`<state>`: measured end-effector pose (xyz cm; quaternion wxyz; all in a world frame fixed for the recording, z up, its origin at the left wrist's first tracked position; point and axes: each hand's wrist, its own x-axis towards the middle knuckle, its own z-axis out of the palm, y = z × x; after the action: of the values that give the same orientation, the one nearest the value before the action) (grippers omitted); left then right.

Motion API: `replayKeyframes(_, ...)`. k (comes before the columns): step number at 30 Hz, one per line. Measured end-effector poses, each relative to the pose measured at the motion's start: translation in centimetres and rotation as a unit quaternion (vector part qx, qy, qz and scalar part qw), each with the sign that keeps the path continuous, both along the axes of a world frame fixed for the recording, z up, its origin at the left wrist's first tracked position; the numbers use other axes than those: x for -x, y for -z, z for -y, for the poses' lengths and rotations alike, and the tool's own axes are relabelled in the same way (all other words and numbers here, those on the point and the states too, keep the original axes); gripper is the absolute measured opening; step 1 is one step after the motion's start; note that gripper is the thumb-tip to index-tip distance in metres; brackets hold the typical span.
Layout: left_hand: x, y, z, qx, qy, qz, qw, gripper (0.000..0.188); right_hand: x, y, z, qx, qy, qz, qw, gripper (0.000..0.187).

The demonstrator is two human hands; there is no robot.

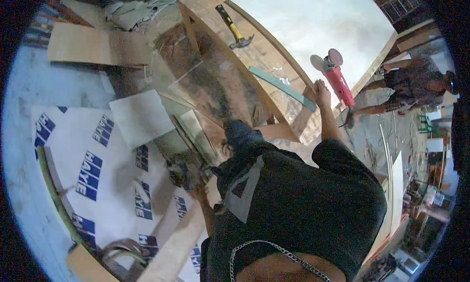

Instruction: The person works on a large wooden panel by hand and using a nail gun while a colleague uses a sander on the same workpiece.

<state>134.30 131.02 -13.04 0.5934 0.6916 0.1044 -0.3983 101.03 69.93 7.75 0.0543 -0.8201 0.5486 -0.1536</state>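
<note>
My right hand (321,92) is closed on the edge of a big white panel (313,18), fingers curled over it. Beside that hand a red angle grinder (339,84) lies on the panel, with two round discs at its head. A flat green strip (283,88) and a claw hammer (234,28) with a yellow and black handle rest on the brown wooden board (267,54) alongside. Down at the left, my left hand (198,185) is beside a dark shape (180,173) that I cannot make out. Its fingers are too dark and blurred to read.
A white sheet (115,135) with blue printed blocks lies on the left, a pale square board (142,118) over it. Curved plywood (98,45) leans farther back. Another person (406,89) is on the right. Long strips (391,194) and scattered scraps lie on that side.
</note>
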Motion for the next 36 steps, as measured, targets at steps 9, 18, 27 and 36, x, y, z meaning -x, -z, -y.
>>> replayKeyframes(9, -5.1, 5.7, 2.1, -0.129, 0.174, -0.136, 0.967, 0.035, -6.2, 0.0, -0.3, -0.002, 0.089, 0.129, 0.988, 0.042)
replayKeyframes(18, -27.5, 8.2, 17.2, 0.137, 0.049, -0.332, 0.932, 0.041, -21.0, -0.3, 11.6, 0.076, 0.077, 0.030, 0.994, 0.060)
replayKeyframes(27, -40.8, -5.8, 48.7, 0.164, 0.240, 0.170, 0.942, 0.034, -23.0, -0.1, 11.6, -0.012, 0.171, -0.173, 0.970, 0.069)
replayKeyframes(36, -35.0, -18.8, 80.9, 0.293, 0.527, 0.243, 0.759, 0.044, -27.9, -0.6, 12.5, -0.044, 0.308, -0.060, 0.948, 0.062)
